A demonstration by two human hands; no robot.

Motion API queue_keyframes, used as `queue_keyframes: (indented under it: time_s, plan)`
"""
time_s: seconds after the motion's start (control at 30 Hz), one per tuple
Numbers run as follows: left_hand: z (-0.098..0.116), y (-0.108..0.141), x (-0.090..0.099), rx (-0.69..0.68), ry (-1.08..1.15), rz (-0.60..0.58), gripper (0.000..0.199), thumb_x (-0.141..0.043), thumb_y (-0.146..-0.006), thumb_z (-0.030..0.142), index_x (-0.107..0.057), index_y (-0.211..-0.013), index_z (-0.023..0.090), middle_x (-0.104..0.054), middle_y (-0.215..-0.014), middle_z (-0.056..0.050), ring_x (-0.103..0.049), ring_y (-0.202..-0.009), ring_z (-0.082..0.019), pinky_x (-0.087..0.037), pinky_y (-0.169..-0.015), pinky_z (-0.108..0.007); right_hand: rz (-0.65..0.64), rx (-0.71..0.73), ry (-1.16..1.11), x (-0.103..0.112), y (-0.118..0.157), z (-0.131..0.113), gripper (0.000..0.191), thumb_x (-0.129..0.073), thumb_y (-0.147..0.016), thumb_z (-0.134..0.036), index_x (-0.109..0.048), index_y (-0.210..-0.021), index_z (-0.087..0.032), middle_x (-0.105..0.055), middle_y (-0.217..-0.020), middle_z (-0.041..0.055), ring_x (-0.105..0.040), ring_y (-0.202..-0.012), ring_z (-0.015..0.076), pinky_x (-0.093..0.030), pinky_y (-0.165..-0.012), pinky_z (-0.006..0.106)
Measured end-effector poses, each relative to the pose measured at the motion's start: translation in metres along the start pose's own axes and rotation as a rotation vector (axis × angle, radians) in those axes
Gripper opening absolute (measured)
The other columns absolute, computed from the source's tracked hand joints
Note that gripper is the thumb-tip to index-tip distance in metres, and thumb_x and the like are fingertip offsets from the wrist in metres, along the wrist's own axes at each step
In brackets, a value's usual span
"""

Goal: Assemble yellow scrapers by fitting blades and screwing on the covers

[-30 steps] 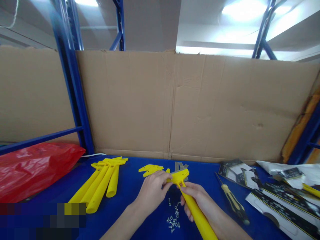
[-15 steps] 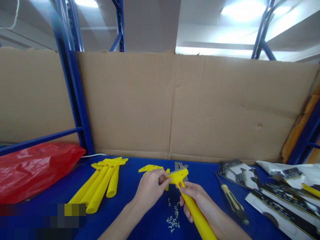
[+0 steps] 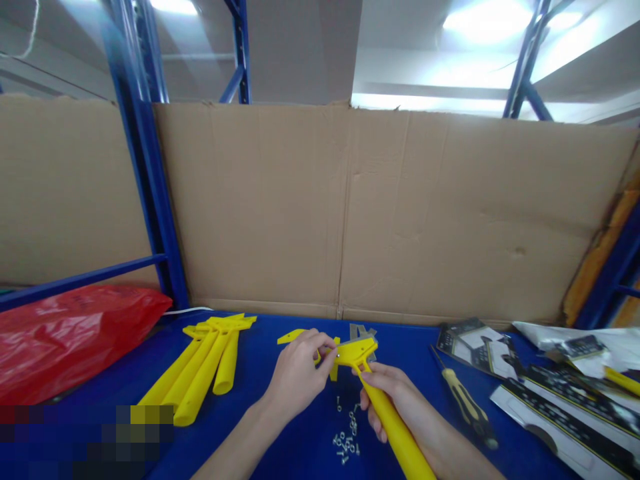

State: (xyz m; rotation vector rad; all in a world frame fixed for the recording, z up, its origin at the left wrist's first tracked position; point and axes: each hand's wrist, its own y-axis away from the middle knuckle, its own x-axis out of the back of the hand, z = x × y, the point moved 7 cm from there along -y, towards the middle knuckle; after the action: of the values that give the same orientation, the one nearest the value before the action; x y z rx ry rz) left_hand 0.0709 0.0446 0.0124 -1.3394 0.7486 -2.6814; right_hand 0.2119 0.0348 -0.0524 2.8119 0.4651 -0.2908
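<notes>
My right hand [image 3: 387, 393] is wrapped round the yellow handle of a scraper [image 3: 395, 427], just below its head. The scraper's head points up and to the left, with a grey metal strip along its far edge. At the left end of that head, my left hand [image 3: 305, 367] has thumb and forefinger pinched together. A tiny silvery bit shows at those fingertips, too small to name. Behind the hands lie yellow plastic pieces [image 3: 291, 337], partly hidden by my left hand, and grey metal blades [image 3: 357, 331]. Several small screws and nuts [image 3: 346, 443] are scattered below on the blue tabletop.
Several yellow scraper handles [image 3: 200, 373] are piled at left, beside a red plastic bag [image 3: 75, 340]. A screwdriver [image 3: 467, 403] lies to the right, near black-and-white packaging cards [image 3: 565, 427]. A cardboard panel [image 3: 260, 213] and blue rack posts [image 3: 150, 173] stand behind.
My left hand's fingertips have drawn slightly left from the scraper's head, and a tiny silvery bit now shows there. My right hand keeps its hold, almost unmoved.
</notes>
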Motion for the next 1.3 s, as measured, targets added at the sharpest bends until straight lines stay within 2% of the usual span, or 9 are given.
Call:
queue_keyframes:
  time_s: [0.1,0.23,0.67,0.83,1.03,1.1,1.2,1.3]
  plan:
    - [0.001,0.000,0.001,-0.053,-0.011,0.041,0.013,-0.053,-0.082,0.024,-0.065,-0.078,0.021,-0.064,-0.087,-0.003,-0.058,-0.088,-0.019,-0.043,-0.080,-0.032,-0.002,-0.006,-0.007,0.000,0.001,0.000,0.029,-0.057,-0.073,-0.035,-0.049,-0.094,-0.016,-0.058,-0.052,-0.0026,-0.046,-0.031,0.0082,-0.034,-0.030,0.018]
    - [0.001,-0.001,-0.001,-0.080,-0.008,0.035,0.012,-0.057,-0.082,0.023,-0.067,-0.076,0.022,-0.064,-0.085,-0.003,-0.058,-0.086,-0.019,-0.040,-0.090,-0.039,-0.010,-0.001,-0.017,-0.001,0.002,0.001,0.030,-0.059,-0.072,-0.037,-0.049,-0.092,-0.017,-0.058,-0.052,-0.0029,-0.046,-0.031,0.0077,-0.034,-0.030,0.018]
    - [-0.005,-0.004,0.000,0.048,0.201,0.089,0.014,-0.054,-0.079,0.024,-0.060,-0.067,0.020,-0.063,-0.081,-0.003,-0.057,-0.085,-0.020,-0.044,-0.080,-0.035,-0.027,0.003,-0.028,-0.003,0.001,0.000,0.041,-0.061,-0.067,-0.038,-0.050,-0.101,-0.016,-0.058,-0.050,-0.0030,-0.046,-0.030,0.0085,-0.034,-0.029,0.018]
    - [-0.017,-0.004,-0.004,0.147,0.299,0.107,0.007,-0.058,-0.074,0.026,-0.060,-0.074,0.019,-0.064,-0.084,-0.004,-0.058,-0.083,-0.019,-0.045,-0.077,-0.033,-0.038,0.019,-0.037,-0.003,0.001,0.000,0.039,-0.061,-0.068,-0.038,-0.048,-0.097,-0.016,-0.058,-0.051,-0.0031,-0.046,-0.030,0.0076,-0.032,-0.029,0.017]
    - [-0.031,-0.004,-0.014,0.279,0.500,0.154,0.011,-0.064,-0.066,0.022,-0.058,-0.074,0.017,-0.064,-0.076,-0.002,-0.060,-0.074,-0.016,-0.048,-0.074,-0.032,-0.045,0.016,-0.010,-0.004,0.002,0.000,0.032,-0.058,-0.071,-0.036,-0.048,-0.094,-0.017,-0.058,-0.052,-0.0032,-0.046,-0.030,0.0077,-0.031,-0.031,0.017]
    - [-0.036,-0.003,-0.019,0.364,0.557,0.129,0.014,-0.065,-0.064,0.020,-0.057,-0.075,0.016,-0.062,-0.073,-0.001,-0.059,-0.070,-0.015,-0.048,-0.069,-0.029,-0.058,0.016,0.002,-0.005,0.003,-0.001,0.029,-0.058,-0.073,-0.036,-0.048,-0.093,-0.018,-0.058,-0.053,-0.0032,-0.047,-0.031,0.0077,-0.031,-0.032,0.017]
    - [-0.043,0.000,-0.029,0.497,0.603,0.049,0.022,-0.065,-0.065,0.020,-0.056,-0.084,0.016,-0.058,-0.074,0.001,-0.054,-0.059,-0.011,-0.043,-0.050,-0.023,-0.085,0.005,0.026,-0.007,0.005,-0.002,0.022,-0.057,-0.077,-0.034,-0.048,-0.091,-0.018,-0.059,-0.054,-0.0032,-0.050,-0.033,0.0072,-0.033,-0.035,0.016]
    - [-0.047,0.002,-0.035,0.536,0.597,0.028,0.026,-0.064,-0.067,0.023,-0.054,-0.089,0.016,-0.053,-0.073,0.003,-0.047,-0.051,-0.008,-0.034,-0.039,-0.019,-0.098,-0.002,0.042,-0.007,0.005,-0.001,0.018,-0.055,-0.081,-0.032,-0.049,-0.090,-0.018,-0.059,-0.054,-0.0038,-0.049,-0.032,0.0065,-0.035,-0.037,0.017]
